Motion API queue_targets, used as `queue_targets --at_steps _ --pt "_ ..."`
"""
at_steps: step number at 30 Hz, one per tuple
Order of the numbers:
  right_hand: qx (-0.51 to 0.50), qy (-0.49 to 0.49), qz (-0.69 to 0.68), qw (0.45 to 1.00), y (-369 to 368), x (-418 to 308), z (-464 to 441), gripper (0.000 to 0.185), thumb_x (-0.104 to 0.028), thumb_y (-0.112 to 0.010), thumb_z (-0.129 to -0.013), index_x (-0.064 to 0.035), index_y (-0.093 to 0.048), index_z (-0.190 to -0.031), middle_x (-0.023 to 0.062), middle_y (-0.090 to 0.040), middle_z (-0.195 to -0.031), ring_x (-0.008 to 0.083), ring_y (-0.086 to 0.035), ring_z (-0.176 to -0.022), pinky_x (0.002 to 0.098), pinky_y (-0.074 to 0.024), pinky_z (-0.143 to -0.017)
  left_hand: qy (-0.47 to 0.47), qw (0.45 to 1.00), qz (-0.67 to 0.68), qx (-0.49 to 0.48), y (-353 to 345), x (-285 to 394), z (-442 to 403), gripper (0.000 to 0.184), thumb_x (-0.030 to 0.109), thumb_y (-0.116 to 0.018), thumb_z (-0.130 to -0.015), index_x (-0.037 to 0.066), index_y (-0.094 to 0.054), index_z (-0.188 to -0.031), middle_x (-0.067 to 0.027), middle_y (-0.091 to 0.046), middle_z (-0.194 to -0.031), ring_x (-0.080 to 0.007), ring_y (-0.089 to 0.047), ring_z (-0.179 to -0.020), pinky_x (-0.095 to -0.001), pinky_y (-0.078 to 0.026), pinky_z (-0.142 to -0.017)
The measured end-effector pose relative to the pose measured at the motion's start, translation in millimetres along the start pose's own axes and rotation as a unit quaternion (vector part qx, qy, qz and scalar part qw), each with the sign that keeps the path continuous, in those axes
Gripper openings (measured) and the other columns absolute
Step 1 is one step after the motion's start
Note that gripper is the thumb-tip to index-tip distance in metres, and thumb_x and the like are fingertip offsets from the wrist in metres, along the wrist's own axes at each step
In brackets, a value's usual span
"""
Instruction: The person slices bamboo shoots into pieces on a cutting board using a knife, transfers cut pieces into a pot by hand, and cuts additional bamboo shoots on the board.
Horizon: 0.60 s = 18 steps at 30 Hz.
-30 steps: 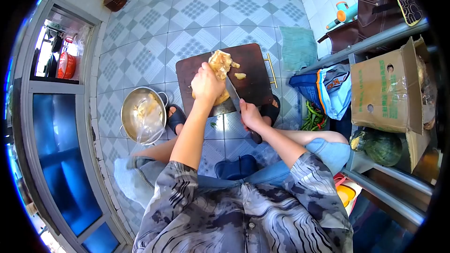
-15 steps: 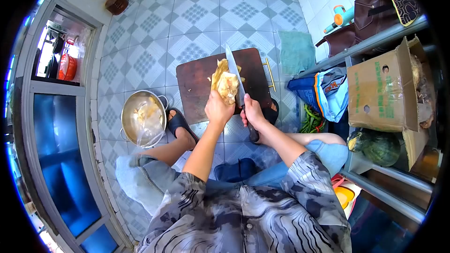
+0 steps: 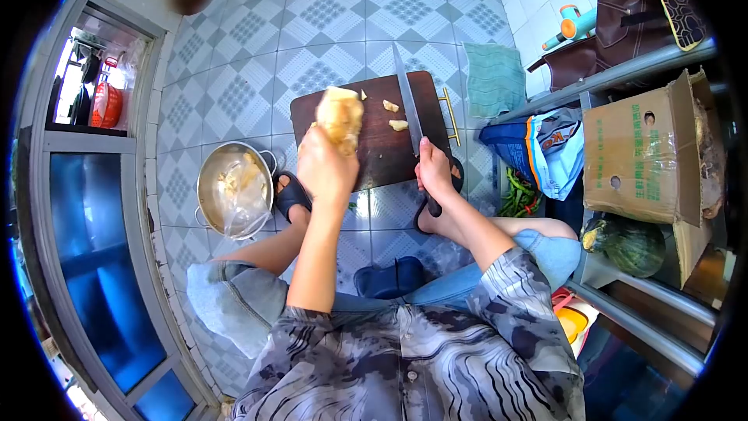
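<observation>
My left hand (image 3: 327, 165) is closed round a pale yellow-brown chunk of food (image 3: 340, 118), held above the left part of the dark red-brown board (image 3: 378, 160). In my right hand (image 3: 433, 166) is the black handle of a long knife (image 3: 408, 101); its blade points away from me over the board's right side, apart from the chunk. Small cut pieces (image 3: 398, 125) lie on the board left of the blade. What the chunk is, I cannot make out, as it is slightly blurred.
A metal pot (image 3: 204, 187) with pale pieces and a plastic bag stands left of my foot. On the right are green peppers (image 3: 518, 195), a blue-white bag (image 3: 557, 157), a cardboard box (image 3: 631, 154), a dark green gourd (image 3: 635, 247) and a floor cloth (image 3: 495, 80).
The chunk in my left hand has moved left and forward, away from the knife. The knife has shifted right and forward. Small pieces hidden half a second ago show on the board.
</observation>
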State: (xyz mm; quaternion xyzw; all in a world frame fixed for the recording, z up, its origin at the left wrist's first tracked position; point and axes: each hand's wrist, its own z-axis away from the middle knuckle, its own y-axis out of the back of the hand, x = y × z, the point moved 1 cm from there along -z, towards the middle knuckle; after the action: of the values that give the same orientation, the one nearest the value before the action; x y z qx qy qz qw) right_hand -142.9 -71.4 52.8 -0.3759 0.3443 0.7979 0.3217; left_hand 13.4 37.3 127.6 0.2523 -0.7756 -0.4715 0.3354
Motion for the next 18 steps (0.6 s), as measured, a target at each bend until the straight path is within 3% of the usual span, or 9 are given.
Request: queue_targets --at_steps 1,3,6,8,10,12,13,15,18 --pt "0.0 0.0 0.002 1.0 0.7 3.5 -0.2 0.05 -0.044 -0.031 -0.097 -0.0027 -0.051 -0.079 0.0044 -0.046 -0.044 0.0141 -0.045 -0.032 0.0289 -0.0374 -0.03 -0.024 0.997 -0.036 -0.057 -10.4 6.9 3.4 0.035 0.015 -0.069 -0.065 0.005 -0.045 -0.089 -0.0118 -0.056 -0.08 -0.0281 -0.062 -0.07 -0.037 -0.051 -0.06" --pt "-0.057 -0.001 0.088 0.994 1.3 12.1 -5.8 0.052 -0.042 -0.03 -0.097 -0.001 -0.056 -0.076 0.0108 -0.053 -0.048 0.023 -0.055 -0.037 0.0367 -0.045 -0.039 -0.065 0.983 -0.078 -0.153 -33.1 16.7 15.2 0.034 0.014 -0.067 -0.065 0.006 -0.045 -0.09 -0.0105 -0.055 -0.083 -0.0246 -0.063 -0.073 -0.0345 -0.052 -0.06" --pt "-0.1 0.016 0.182 0.978 4.5 20.5 -11.4 0.054 -0.045 -0.031 -0.096 -0.0015 -0.059 -0.081 0.0161 -0.058 -0.054 0.0273 -0.058 -0.043 0.0402 -0.0486 -0.048 -0.087 0.959 -0.091 -0.253 -47.4 22.6 31.5 0.035 0.014 -0.067 -0.066 0.006 -0.045 -0.092 -0.0104 -0.056 -0.084 -0.025 -0.064 -0.074 -0.034 -0.053 -0.062" --pt "-0.077 0.041 0.193 0.977 6.6 42.9 -26.3 0.053 -0.045 -0.032 -0.096 -0.002 -0.06 -0.082 0.017 -0.059 -0.057 0.0295 -0.06 -0.047 0.0414 -0.0491 -0.052 -0.108 0.955 -0.083 -0.262 -54.8 19.7 40.6 0.035 0.015 -0.067 -0.067 0.005 -0.044 -0.092 -0.0121 -0.056 -0.084 -0.0267 -0.064 -0.074 -0.0341 -0.054 -0.062" --pt "-0.055 0.032 0.199 0.978 10.5 32.4 -28.2 0.051 -0.044 -0.033 -0.095 -0.0032 -0.061 -0.084 0.021 -0.064 -0.07 0.0358 -0.064 -0.067 0.0444 -0.0501 -0.064 -0.124 0.951 -0.076 -0.271 -62.6 18.3 48.2 0.035 0.016 -0.066 -0.068 0.003 -0.044 -0.092 -0.0137 -0.057 -0.085 -0.0283 -0.065 -0.073 -0.0342 -0.054 -0.061" --pt "-0.073 -0.053 0.193 0.977 20.6 14.5 -24.7 0.048 -0.044 -0.033 -0.095 -0.0045 -0.06 -0.091 0.0229 -0.064 -0.077 0.0397 -0.063 -0.078 0.0485 -0.048 -0.073 -0.154 0.931 -0.12 -0.308 -74.1 22.8 53.3 0.039 0.017 -0.066 -0.069 0.001 -0.045 -0.099 -0.0128 -0.057 -0.086 -0.027 -0.065 -0.074 -0.0342 -0.054 -0.061" --pt "-0.073 -0.053 0.192 0.977 19.8 24.0 -29.5 0.048 -0.044 -0.033 -0.095 -0.0045 -0.06 -0.091 0.0229 -0.064 -0.077 0.0397 -0.063 -0.078 0.0485 -0.048 -0.073 -0.164 0.931 -0.137 -0.295 -78.8 23.7 55.5 0.052 0.02 -0.066 -0.071 -0.002 -0.044 -0.112 -0.0114 -0.057 -0.088 -0.0251 -0.064 -0.076 -0.0346 -0.054 -0.061" --pt "0.015 0.091 0.324 0.941 21.5 33.7 -32.0 0.045 -0.043 -0.032 -0.096 -0.0053 -0.057 -0.097 0.0229 -0.064 -0.077 0.0417 -0.063 -0.077 0.0519 -0.0463 -0.075 -0.184 0.924 -0.157 -0.296 -86.4 25.1 57.5 0.054 0.021 -0.065 -0.073 -0.001 -0.043 -0.117 -0.0104 -0.056 -0.089 -0.0237 -0.063 -0.077 -0.0335 -0.053 -0.06" --pt "-0.004 0.126 0.383 0.915 19.7 12.9 -2.9 0.042 -0.039 -0.035 -0.095 -0.0013 -0.052 -0.089 0.0252 -0.063 -0.072 0.044 -0.062 -0.074 0.0559 -0.0458 -0.072 -0.221 0.917 -0.205 -0.261 -106.4 23.0 63.4 0.052 0.023 -0.06 -0.077 0.003 -0.044 -0.122 -0.0083 -0.054 -0.089 -0.0215 -0.059 -0.077 -0.032 -0.05 -0.057"
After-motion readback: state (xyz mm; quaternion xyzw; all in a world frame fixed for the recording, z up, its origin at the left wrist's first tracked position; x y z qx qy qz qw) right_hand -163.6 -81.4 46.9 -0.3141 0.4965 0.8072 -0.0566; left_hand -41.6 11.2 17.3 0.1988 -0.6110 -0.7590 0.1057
